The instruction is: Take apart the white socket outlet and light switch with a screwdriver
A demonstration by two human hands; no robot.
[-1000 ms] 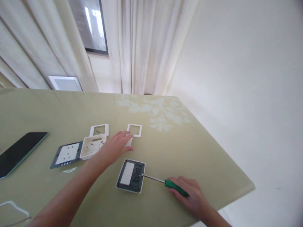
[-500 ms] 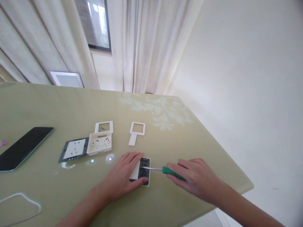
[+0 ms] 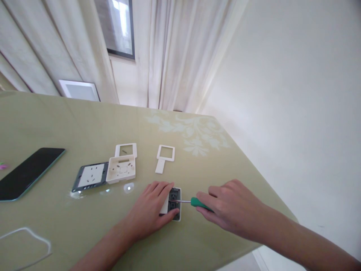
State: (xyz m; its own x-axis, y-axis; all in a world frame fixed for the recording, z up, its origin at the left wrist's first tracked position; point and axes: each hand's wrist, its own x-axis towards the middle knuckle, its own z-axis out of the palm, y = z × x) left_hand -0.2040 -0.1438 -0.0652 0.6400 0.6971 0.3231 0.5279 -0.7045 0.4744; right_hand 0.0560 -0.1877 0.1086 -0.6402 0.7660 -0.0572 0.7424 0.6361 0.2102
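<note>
My left hand lies over a wall switch module on the olive-green table, fingers curled around its edges and pressing it down. My right hand grips a green-handled screwdriver. Its metal tip touches the dark inner part of the module. Most of the module is hidden under my left hand.
Further back lie a white square frame with a small tab, another white frame, a white back box and a socket plate. A dark phone rests at the left. The table's edge runs close on the right.
My left hand came back from the white frame and settled on the switch module. My right hand lifted the screwdriver and shifted left, its tip still at the module.
</note>
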